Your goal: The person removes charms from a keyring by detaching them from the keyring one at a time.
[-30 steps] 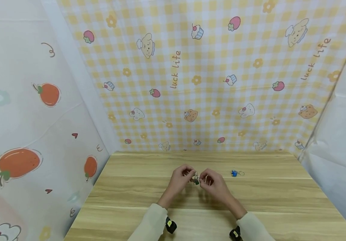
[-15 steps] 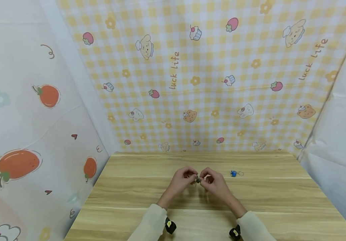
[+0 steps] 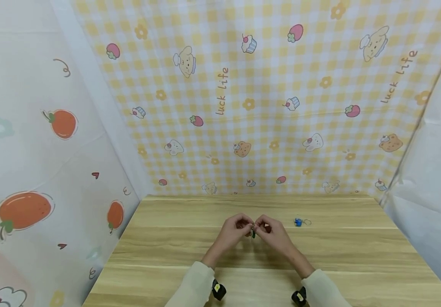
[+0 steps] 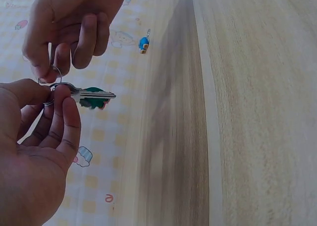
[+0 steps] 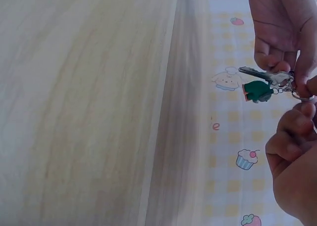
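Note:
Above the table, both hands meet over a small bunch: a metal key, a green figure charm and a thin split key ring. My left hand pinches the key's head between thumb and fingers, its blade sticking out. Thumb and fingertips of my right hand pinch the key ring close beside the left fingertips. From the bunch the green charm hangs next to the key blade, and in the head view fingers hide most of it.
A blue figure charm with its own ring lies on the wooden table, to the right beyond my right hand. A yellow checked cloth hangs behind the table's far edge.
Both hands have drawn closer together, the left shifting slightly right. The key and green charm have turned between the fingers and now hang lower. The blue charm stays put.

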Demonstrator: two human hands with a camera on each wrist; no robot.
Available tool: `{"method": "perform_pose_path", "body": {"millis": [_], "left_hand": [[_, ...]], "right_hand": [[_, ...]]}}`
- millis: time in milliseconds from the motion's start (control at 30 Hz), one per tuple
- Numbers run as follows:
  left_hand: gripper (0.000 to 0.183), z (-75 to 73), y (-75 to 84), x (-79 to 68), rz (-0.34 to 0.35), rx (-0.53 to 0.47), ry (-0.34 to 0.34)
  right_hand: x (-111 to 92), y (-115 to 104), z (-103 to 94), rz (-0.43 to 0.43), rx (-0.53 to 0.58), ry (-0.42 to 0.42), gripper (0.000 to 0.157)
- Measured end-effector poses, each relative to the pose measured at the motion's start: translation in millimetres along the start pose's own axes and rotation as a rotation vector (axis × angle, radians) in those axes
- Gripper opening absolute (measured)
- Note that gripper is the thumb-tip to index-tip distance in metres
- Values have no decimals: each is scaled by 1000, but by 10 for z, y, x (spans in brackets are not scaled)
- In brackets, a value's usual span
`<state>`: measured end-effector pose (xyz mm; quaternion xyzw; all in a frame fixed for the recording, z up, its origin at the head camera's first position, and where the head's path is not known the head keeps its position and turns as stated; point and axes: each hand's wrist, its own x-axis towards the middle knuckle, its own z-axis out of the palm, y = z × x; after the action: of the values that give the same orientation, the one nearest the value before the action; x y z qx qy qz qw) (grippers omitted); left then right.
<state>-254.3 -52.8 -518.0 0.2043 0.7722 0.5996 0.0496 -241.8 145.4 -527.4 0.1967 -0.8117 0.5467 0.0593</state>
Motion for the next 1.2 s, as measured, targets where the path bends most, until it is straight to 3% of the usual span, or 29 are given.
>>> {"method": "perform_pose_path", "body": {"millis": [200,767,1000,1200], "left_hand": [[11,12,15,-18,0,-7,4],[13,-1,12,-11,-40,-88,42],[11,-9,17,-14,-34,-94,51],[14,-19,15,-20,-40,-84,58]], "right_hand": [[-20,-13,12,23,2,4,16],[-21,-32,37,133,-12,11,9],[-31,-10,39,200,68,-70,13],[-30,-5,26,168,111,-97,7]]}}
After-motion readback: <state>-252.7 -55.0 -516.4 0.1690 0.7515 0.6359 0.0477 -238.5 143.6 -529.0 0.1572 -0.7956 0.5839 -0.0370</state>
